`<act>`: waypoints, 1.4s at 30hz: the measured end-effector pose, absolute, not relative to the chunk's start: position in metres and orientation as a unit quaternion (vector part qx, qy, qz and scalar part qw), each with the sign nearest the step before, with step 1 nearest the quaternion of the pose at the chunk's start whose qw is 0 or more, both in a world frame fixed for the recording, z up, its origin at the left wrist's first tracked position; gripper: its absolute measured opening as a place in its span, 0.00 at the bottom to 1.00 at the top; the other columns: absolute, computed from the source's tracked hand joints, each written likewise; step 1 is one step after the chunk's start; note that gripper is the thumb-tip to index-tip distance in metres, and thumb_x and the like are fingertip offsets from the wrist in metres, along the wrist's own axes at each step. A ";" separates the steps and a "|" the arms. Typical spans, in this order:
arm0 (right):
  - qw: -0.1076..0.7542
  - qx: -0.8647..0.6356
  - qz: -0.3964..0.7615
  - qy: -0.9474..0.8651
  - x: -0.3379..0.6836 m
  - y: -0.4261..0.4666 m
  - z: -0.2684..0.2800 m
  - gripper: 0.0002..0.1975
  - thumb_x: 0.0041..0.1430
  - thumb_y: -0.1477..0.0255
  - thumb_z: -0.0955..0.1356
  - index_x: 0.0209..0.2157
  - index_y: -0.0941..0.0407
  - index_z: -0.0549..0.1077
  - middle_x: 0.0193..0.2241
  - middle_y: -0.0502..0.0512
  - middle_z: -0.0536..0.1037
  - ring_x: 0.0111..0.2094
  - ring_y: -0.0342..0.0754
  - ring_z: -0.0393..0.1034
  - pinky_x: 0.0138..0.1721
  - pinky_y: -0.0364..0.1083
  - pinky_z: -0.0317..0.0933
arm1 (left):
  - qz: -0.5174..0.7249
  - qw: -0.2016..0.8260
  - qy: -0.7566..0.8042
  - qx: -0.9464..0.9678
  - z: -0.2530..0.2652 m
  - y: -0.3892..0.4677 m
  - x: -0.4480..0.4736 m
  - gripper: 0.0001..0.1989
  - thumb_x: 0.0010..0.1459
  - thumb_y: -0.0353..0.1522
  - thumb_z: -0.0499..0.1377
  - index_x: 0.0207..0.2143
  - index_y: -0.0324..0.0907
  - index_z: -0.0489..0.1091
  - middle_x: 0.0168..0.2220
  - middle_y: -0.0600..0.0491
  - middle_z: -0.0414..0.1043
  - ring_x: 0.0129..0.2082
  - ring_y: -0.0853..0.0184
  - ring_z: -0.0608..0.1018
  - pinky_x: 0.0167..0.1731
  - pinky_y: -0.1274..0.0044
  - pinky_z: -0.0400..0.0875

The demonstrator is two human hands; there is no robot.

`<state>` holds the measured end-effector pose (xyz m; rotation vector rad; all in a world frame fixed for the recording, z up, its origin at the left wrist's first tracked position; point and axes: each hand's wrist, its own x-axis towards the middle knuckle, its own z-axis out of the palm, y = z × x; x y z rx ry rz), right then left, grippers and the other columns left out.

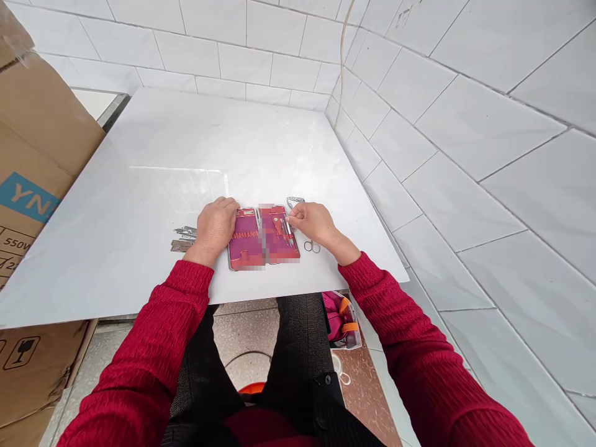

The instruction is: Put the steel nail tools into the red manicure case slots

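An open manicure case (244, 248) with a purple and red lining lies flat on the white table. My left hand (215, 225) grips its left edge, fingers curled at the top corner. Over the right half, my right hand (313, 222) is closed in a pinch on a slim metal manicure tool (287, 228) beside the red straps; its exact kind is too small to tell. Left of my left hand lie several metal tools (184, 239). Scissors (311, 247) rest below my right hand, partly covered by it, and a nail clipper (295, 201) sits just above it.
The white table (139, 267) meets tiled walls (442, 143) behind and at the right. Cardboard boxes (37, 124) stand along its left side. Below the front edge, at the right, is a clear bin (354, 340) holding pink and orange items. A cable (343, 56) hangs in the corner.
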<state>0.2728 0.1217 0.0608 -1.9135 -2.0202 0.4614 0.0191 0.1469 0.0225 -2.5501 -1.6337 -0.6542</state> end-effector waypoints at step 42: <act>-0.043 -0.736 0.109 -0.667 0.223 0.145 0.072 0.06 0.58 0.69 0.72 0.30 0.58 0.78 0.28 0.56 0.80 0.29 0.48 0.73 0.25 0.43 0.58 | -0.211 0.006 -0.514 -0.831 0.019 0.144 0.020 0.15 0.68 0.26 0.48 0.36 0.43 0.74 0.40 0.45 0.76 0.45 0.54 0.74 0.40 0.65 0.66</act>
